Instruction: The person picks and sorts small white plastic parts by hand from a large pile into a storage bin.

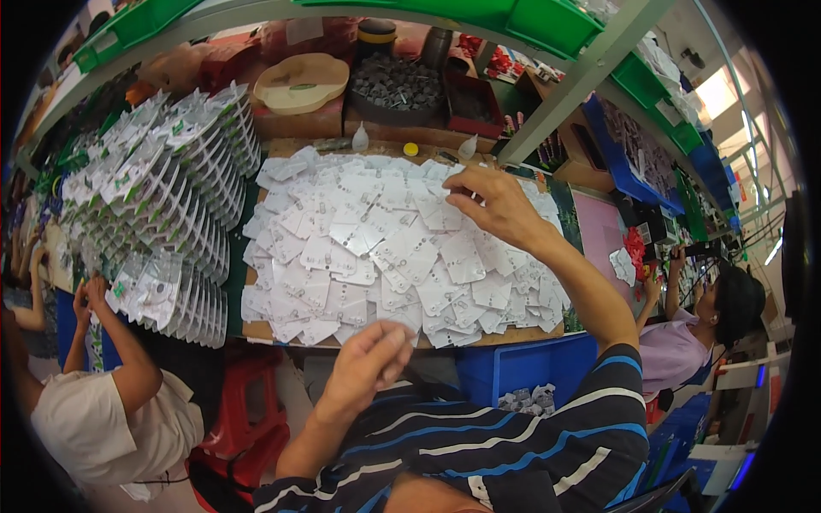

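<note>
We are working over a wooden board (274, 332) covered by a thick spread of white cards (385, 248), each card carrying a small metal piece. Our right hand (496, 205) is reaching out to about one o'clock of that spread, fingers (462, 202) pinching down on the top edge of one card lying there; the card itself is staying flat among the others, touching its neighbours on every side. Our left hand (368, 363) is hovering at the six o'clock edge of the board, fingertips drawn together in a loose pinch; we cannot tell whether anything small is being held between them.

At nine o'clock from the spread, fanned stacks of packed cards (171, 197) are leaning in overlapping rows. At twelve o'clock, beyond the board, a beige tray (301, 83) and a dark bin of small grey parts (395, 85) are sitting side by side, with green shelf bins (547, 24) overhead. A blue crate (522, 368) is sitting under the board near five o'clock, and a red stool (248, 410) near seven. One person in a pale shirt (103, 419) is working at eight o'clock, another in a lilac top (676, 350) at four o'clock.
</note>
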Tool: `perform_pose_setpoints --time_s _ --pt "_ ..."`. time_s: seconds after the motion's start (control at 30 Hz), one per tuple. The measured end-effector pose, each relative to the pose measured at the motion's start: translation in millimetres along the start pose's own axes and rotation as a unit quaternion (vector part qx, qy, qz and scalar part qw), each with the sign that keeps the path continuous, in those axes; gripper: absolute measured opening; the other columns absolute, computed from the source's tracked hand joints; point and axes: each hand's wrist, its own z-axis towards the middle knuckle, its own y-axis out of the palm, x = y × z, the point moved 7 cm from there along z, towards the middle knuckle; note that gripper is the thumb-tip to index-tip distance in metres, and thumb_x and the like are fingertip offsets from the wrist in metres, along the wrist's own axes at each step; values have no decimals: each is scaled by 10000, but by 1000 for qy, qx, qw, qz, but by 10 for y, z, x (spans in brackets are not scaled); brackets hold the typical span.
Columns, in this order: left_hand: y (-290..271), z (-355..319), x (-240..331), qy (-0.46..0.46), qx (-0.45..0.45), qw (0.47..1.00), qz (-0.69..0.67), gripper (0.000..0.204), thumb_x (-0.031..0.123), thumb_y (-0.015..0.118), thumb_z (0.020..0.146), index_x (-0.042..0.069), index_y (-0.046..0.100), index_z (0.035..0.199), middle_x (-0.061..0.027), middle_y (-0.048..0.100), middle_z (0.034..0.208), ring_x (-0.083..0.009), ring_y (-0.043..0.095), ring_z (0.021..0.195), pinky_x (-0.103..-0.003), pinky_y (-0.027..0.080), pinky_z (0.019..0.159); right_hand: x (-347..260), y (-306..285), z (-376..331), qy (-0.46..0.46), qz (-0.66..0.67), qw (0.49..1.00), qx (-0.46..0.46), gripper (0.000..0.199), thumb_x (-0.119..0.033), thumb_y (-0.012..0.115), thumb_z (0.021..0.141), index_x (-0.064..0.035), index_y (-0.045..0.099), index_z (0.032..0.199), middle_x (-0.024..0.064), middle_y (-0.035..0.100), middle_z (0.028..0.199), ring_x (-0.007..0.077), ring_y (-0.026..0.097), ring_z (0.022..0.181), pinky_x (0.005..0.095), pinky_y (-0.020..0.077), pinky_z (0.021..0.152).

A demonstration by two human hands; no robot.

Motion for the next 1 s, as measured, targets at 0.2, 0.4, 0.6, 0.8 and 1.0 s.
perform_pose_setpoints --time_s 0.2,0.4,0.6,0.8,1.0 --pt "144 249 226 34 6 998 -46 225 217 518 1005 13 565 1088 -7 518 773 -37 400 575 -161 270 424 -768 170 -372 -14 229 963 -140 257 -109 738 832 -14 669 1061 72 681 866 157 643 752 283 517 675" --pt "176 285 213 37 3 998 -44 207 217 521 1005 25 574 1058 -4 516 767 -34 403 579 -156 274 428 -892 233 -417 -37 227 962 -148 213 -101 711 831 -6 651 1012 130 659 837 250 656 753 336 528 653" --pt "153 295 217 37 2 999 -29 200 212 536 999 25 580 1059 -7 522 769 -35 405 577 -159 276 427 -937 210 -384 -51 218 963 -146 172 -84 700 830 -10 654 978 123 656 838 268 647 741 342 515 655" --pt "42 300 273 37 13 999 -25 293 279 503 1011 27 548 1154 -29 540 807 -57 421 596 -173 292 438 -718 161 -72 -14 204 967 -152 139 -62 699 832 -23 662 961 54 665 840 131 631 745 268 488 627" --pt "-50 179 236 38 -12 996 -83 277 223 440 1019 -7 503 1159 -100 563 860 -115 465 606 -205 326 429 632 218 808 109 79 991 0 197 -166 667 836 10 662 925 139 694 844 235 674 758 352 521 672"
